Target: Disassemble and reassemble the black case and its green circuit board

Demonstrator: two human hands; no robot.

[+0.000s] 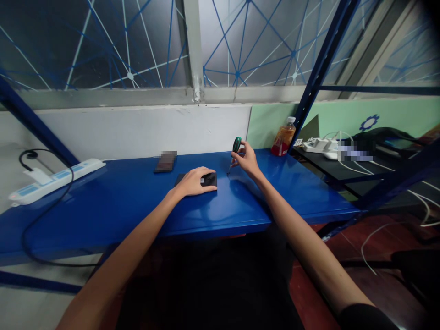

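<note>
1. forearms (134,243), nearest the camera, reach over the front edge of the counter (113,197).
2. left hand (194,182): grip spread across a flat black box (211,181), which lies mid-counter between front and rear edges.
3. right hand (245,161): grip pinching a green-handled screwdriver (237,145), tip down by small dark bits (228,174).
4. step in hand, as judged: bringing the tip to these bits; the next move calls for fine aim.
5. unclear: what the bits are, whether the tip touches; the left hand hides much of the box.
</note>
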